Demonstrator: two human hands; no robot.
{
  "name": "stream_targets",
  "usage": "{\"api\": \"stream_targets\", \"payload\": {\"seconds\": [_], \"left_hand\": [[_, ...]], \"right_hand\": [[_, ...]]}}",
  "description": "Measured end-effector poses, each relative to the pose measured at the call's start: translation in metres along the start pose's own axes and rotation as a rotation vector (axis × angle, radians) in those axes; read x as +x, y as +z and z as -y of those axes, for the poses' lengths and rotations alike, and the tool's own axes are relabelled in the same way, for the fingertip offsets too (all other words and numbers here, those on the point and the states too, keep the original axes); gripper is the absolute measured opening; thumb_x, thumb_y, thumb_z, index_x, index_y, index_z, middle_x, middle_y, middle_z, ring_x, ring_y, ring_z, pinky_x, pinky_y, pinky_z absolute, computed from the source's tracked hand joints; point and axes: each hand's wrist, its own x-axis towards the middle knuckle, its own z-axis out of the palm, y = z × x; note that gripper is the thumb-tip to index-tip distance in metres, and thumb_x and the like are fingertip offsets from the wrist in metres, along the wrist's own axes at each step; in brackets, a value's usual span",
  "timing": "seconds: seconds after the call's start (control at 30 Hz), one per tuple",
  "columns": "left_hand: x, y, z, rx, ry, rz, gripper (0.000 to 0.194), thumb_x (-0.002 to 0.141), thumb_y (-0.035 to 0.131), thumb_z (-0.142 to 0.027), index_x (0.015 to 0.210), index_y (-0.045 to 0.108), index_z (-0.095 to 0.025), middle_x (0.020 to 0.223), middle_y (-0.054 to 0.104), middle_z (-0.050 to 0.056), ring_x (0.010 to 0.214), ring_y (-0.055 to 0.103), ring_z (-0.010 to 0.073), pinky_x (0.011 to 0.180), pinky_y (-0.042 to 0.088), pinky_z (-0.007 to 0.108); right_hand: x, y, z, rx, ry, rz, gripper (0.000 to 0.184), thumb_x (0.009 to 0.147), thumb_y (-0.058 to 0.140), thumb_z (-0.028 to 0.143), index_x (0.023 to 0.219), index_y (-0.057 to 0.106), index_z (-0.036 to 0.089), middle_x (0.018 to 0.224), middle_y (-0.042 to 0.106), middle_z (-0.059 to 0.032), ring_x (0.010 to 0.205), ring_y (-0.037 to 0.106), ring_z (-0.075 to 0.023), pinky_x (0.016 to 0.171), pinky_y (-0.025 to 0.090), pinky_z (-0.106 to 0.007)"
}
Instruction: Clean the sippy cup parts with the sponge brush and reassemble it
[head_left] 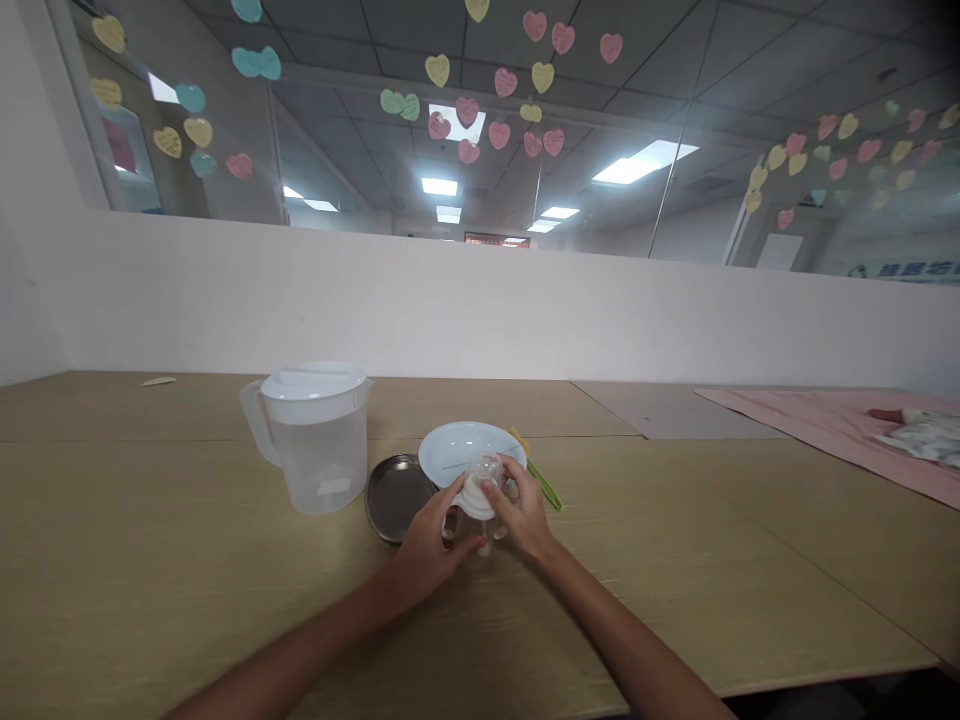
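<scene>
- While both hands meet near the middle of the desk [225, 570], we see them gripping one clear bottle [478, 497] with a white collar and a see-through domed cap.
- Our left hand [433, 545] curls around the bottle's left side, its thumb lying across the lower body.
- Our right hand [525, 512] holds it from the other side, thumb pressed to the white collar and fingers up by the cap.
- We find the bottle upright or nearly so, just in front of a white bowl [466, 438]; whether its base touches the desk, we cannot tell.
- To the left of the bowl we have a round metal dish [391, 497], close against it and partly behind our left hand.
- Further left we see a translucent pitcher [319, 450], its white lid on and its handle turned to the left.
- Just right of the bowl we note a slim green tool [546, 486] with a yellow end, lying at a slant.
- Well apart, at the far right, we see a pink cloth [795, 420] spread flat, with a patterned bundle [926, 437] on it.
- Beyond the desk we face a white wall [450, 310] and, above it, glass dotted with heart-shaped notes [437, 70].
</scene>
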Motion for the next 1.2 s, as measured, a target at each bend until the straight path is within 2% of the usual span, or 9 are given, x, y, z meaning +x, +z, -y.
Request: {"api": "stream_targets", "payload": {"seconds": [0.13,0.3,0.47,0.6,0.7,0.83,1.03,1.1,1.2], "left_hand": [[0.001,0.000,0.003,-0.012,0.042,0.008,0.066,0.076,0.058,-0.039,0.133,0.031,-0.020,0.127,0.048,0.010,0.104,0.051,0.0221,0.086,0.044,0.036],[0.003,-0.002,0.004,0.006,0.109,0.025,0.064,0.079,0.055,-0.038,0.135,0.027,-0.022,0.130,0.044,0.010,0.111,0.046,0.0227,0.088,0.043,0.036],[0.002,-0.004,0.002,0.002,0.112,0.062,0.063,0.080,0.054,-0.038,0.134,0.028,-0.022,0.127,0.046,0.010,0.102,0.049,0.0213,0.084,0.045,0.034],[0.002,-0.004,0.003,0.012,0.092,0.065,0.064,0.079,0.054,-0.040,0.135,0.028,-0.022,0.121,0.049,0.010,0.090,0.052,0.0191,0.079,0.045,0.034],[0.001,-0.003,0.005,0.026,0.085,0.070,0.065,0.079,0.054,-0.041,0.135,0.027,-0.022,0.119,0.049,0.010,0.084,0.051,0.0178,0.076,0.046,0.033],[0.002,-0.004,0.005,0.023,0.095,0.092,0.065,0.080,0.053,-0.040,0.135,0.025,-0.022,0.122,0.047,0.011,0.088,0.050,0.0183,0.077,0.045,0.033],[0.002,-0.006,0.001,0.029,0.093,0.101,0.064,0.081,0.051,-0.041,0.135,0.024,-0.022,0.124,0.046,0.010,0.088,0.050,0.0178,0.078,0.045,0.034],[0.002,-0.007,0.001,0.026,0.091,0.100,0.064,0.081,0.051,-0.041,0.135,0.024,-0.022,0.123,0.046,0.011,0.089,0.050,0.0184,0.078,0.045,0.034],[0.002,-0.007,0.000,0.009,0.091,0.106,0.063,0.081,0.051,-0.041,0.135,0.025,-0.022,0.124,0.045,0.011,0.094,0.049,0.0199,0.078,0.046,0.034]], "right_hand": [[-0.004,0.002,0.002,-0.029,-0.052,-0.035,0.040,0.079,0.052,0.041,0.111,0.053,0.017,0.095,0.060,-0.0064,0.085,0.054,-0.0190,0.077,0.044,-0.033],[-0.011,0.005,0.006,-0.047,-0.138,-0.058,0.042,0.085,0.044,0.036,0.123,0.043,0.017,0.117,0.053,-0.0112,0.109,0.049,-0.0223,0.092,0.039,-0.038],[-0.006,0.001,0.010,0.011,-0.058,-0.264,0.052,0.085,0.044,0.037,0.131,0.032,0.018,0.126,0.047,-0.0123,0.114,0.045,-0.0223,0.094,0.038,-0.040],[0.003,-0.001,0.003,-0.024,-0.010,-0.348,0.054,0.079,0.052,0.034,0.129,0.036,0.018,0.129,0.043,-0.0111,0.115,0.044,-0.0217,0.095,0.037,-0.038],[0.007,0.000,-0.008,-0.066,0.054,-0.257,0.052,0.075,0.054,0.030,0.124,0.044,0.017,0.124,0.049,-0.0107,0.104,0.051,-0.0210,0.089,0.041,-0.037],[0.009,0.000,-0.019,-0.099,0.145,-0.099,0.044,0.069,0.048,0.017,0.112,0.056,0.018,0.101,0.062,-0.0074,0.078,0.057,-0.0178,0.076,0.046,-0.034],[0.010,0.000,-0.015,-0.064,0.045,0.009,0.032,0.071,0.039,0.013,0.080,0.069,0.020,0.103,0.064,-0.0052,0.098,0.056,-0.0199,0.089,0.041,-0.036],[0.009,0.000,-0.015,-0.089,0.069,0.027,0.031,0.075,0.038,0.017,0.080,0.069,0.020,0.096,0.067,-0.0057,0.092,0.058,-0.0200,0.087,0.041,-0.037],[0.008,-0.002,-0.013,-0.192,0.075,0.004,0.032,0.081,0.038,0.024,0.091,0.067,0.018,0.088,0.067,-0.0066,0.085,0.059,-0.0204,0.081,0.043,-0.036]]}}
